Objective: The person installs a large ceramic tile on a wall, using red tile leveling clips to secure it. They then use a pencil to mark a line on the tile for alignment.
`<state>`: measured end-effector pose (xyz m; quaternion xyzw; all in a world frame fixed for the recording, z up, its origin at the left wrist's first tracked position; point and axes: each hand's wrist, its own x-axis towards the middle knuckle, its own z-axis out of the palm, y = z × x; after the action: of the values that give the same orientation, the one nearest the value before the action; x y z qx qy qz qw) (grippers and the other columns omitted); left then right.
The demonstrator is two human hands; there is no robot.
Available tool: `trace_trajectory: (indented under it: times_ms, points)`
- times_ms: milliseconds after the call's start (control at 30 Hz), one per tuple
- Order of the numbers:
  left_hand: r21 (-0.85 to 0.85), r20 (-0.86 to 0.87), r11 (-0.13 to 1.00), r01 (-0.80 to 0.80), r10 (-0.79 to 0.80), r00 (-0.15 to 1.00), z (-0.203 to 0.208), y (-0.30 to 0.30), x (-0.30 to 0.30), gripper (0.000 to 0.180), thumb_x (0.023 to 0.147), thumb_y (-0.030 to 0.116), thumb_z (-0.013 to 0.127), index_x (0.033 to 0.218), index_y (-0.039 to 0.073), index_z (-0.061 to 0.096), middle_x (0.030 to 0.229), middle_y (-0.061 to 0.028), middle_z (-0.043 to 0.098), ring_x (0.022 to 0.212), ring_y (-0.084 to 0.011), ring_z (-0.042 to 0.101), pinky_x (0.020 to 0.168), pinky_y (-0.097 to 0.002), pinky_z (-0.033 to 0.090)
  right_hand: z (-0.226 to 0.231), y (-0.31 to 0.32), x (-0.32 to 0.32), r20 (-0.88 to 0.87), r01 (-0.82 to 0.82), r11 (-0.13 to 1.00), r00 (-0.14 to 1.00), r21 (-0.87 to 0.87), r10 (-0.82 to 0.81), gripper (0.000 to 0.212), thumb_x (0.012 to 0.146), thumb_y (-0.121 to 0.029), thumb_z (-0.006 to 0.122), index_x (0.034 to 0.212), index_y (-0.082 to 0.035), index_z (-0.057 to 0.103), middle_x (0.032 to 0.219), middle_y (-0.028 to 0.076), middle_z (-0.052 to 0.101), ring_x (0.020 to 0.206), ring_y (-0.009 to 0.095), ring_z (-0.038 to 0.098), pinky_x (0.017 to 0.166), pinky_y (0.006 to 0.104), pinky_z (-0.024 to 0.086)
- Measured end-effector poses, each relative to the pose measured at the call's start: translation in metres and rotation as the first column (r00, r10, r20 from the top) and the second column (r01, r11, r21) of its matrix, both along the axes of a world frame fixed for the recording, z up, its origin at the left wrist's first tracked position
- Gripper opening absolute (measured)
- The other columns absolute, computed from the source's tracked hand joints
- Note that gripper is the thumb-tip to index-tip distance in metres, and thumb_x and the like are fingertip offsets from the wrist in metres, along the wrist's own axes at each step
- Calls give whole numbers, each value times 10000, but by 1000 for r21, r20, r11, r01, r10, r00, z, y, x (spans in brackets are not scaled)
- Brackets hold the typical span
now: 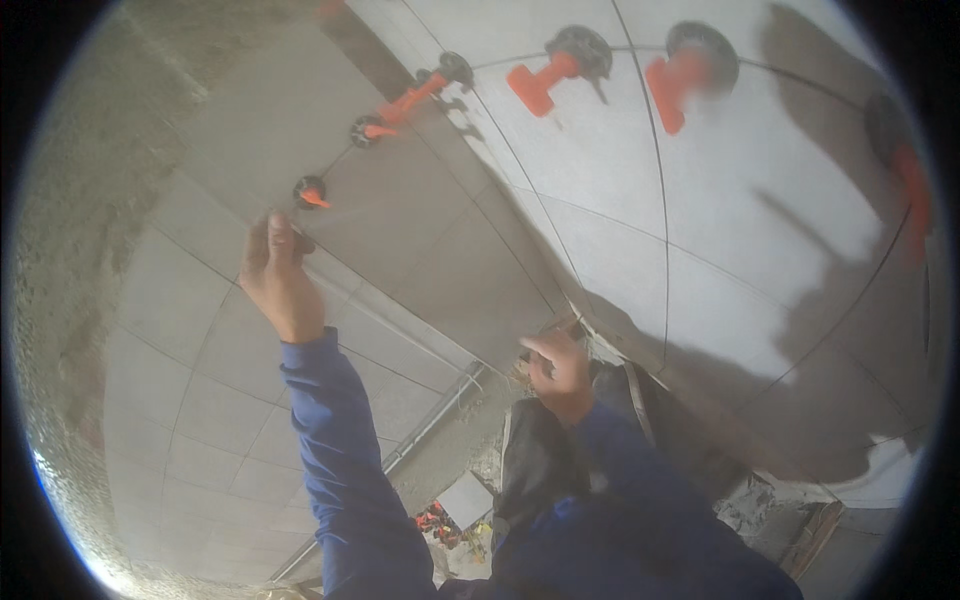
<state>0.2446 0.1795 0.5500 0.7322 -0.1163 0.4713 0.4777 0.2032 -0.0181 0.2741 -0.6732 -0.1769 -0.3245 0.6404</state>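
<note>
My left hand (pixel 280 275) is raised to the grey wall tiles (pixel 400 210), at a joint between them. Its fingers are closed together at the tips; a small dark bit shows beside them, too unclear to name. Just above it sits a tile leveler (pixel 311 193) with a black round base and an orange handle. My right hand (pixel 562 372) is lower, near the inner corner at the foot of the wall. Its fingers are curled, the index finger bent towards the left, and whatever lies in them is hidden.
More orange-handled levelers (pixel 545 82) line a joint across the brightly lit tiles (pixel 600 190) at right. Rough bare wall (pixel 75 270) is at far left. Below, a loose square tile (pixel 465 500) lies by a heap of red and yellow pieces (pixel 437 525). Shadows fall across the right wall.
</note>
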Motion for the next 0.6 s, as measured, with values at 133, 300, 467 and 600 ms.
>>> trace_trajectory:
  times_ms: [133,300,467,600]
  points:
    - [-40,95,998,41,-37,995,-13,-2,4,457,963,360,635,1156,-54,616,793,-27,562,704,-104,525,636,-249,385,-84,8,-25,-360,31,999,933,15,-24,193,833,-47,607,998,-18,701,958,175,698,881,353,664,782,425,517]
    - [46,88,998,-37,33,996,-23,-7,9,429,982,308,602,1200,-62,588,806,-12,531,681,-87,467,630,-237,376,-152,8,-39,-512,46,991,859,128,26,197,870,-86,600,1023,-23,707,1006,181,713,915,342,691,780,390,543]
    - [31,147,998,-49,44,988,-21,-16,17,409,987,279,581,1225,-54,585,788,6,487,673,-78,441,575,-225,343,-152,2,-57,-582,-32,992,808,122,98,211,885,-107,590,1036,-28,714,978,180,719,875,320,706,795,382,546]
    - [64,81,986,-155,149,985,-19,-3,15,355,975,197,574,1238,-40,602,805,5,495,670,-87,459,558,-235,359,-119,-20,-96,-734,-208,978,661,20,155,223,873,-127,602,1042,-53,727,960,171,720,902,300,696,814,388,531]
